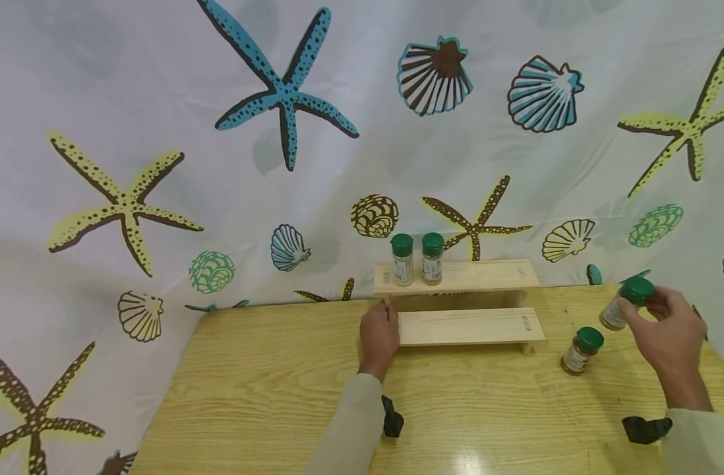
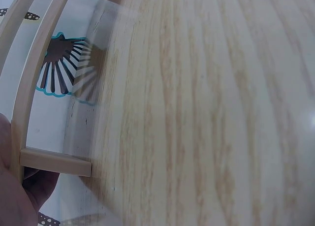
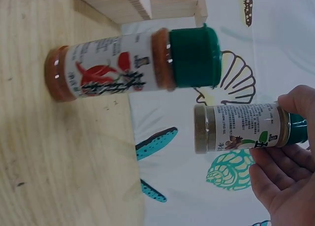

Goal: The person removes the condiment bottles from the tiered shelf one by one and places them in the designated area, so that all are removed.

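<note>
My left hand [image 1: 380, 333] grips the left end of the lower board of a two-step wooden rack [image 1: 469, 327]. In the left wrist view, part of that hand shows beside the rack's frame [image 2: 56, 162]. At the right, my right hand [image 1: 670, 330] holds a spice jar [image 3: 246, 127] with a green lid and brownish contents, thumb and fingers near its lid. A second spice jar [image 3: 118, 66], with reddish contents and chilli peppers on its label, stands on the table just left of that hand. Two more green-lidded jars, a left one [image 1: 403, 260] and a right one [image 1: 432, 259], stand on the upper step.
The rack stands at the back of the wooden table [image 1: 249, 382], close to a hanging cloth [image 1: 314, 198] printed with starfish and shells. Black camera mounts sit at both wrists, one left [image 1: 392, 417] and one right [image 1: 645, 430].
</note>
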The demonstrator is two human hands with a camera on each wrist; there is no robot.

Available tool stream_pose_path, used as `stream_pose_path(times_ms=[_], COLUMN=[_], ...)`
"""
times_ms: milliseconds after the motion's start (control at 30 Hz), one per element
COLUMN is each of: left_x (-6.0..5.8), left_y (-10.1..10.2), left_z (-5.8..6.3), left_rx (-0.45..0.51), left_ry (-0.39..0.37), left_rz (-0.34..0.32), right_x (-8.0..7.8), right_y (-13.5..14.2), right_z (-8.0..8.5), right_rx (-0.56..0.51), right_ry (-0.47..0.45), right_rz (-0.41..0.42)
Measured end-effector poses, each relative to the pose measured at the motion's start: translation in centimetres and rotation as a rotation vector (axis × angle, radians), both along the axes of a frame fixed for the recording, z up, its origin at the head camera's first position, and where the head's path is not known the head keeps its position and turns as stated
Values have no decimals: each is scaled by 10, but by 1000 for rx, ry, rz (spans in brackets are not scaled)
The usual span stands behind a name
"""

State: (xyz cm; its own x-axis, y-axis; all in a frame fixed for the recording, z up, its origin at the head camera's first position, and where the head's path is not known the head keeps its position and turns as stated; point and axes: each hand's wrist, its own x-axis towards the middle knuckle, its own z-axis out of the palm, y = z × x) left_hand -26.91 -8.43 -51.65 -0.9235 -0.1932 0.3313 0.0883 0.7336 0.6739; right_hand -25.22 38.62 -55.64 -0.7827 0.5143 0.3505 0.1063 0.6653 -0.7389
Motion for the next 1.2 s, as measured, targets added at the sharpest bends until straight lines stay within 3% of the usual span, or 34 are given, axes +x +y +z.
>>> stream_pose_path(times_ms=[33,300,433,800,1067,1200], left_x=[0,0,0,-1,-2,-2], left_y=[0,0,0,0,0,0], left_z=[0,-1,0,-1,-2,-2], left_rx=[0,-4,4,5,8,4], left_ry=[1,5,-2,-22,-28,-18], left_rz=[-1,-3,-2,-1,4,10], right_x=[-5,21,27,40,50,60], right_y=[12,4,1,-17,-27,-42], right_z=[-18,-19,-20,-20,-11,6], right_rx=[24,7,15,-83,-90,-91], right_ry=[12,-32,-33,-137,-213,-240], right_rz=[-9,-25,-29,-58,-41,-31])
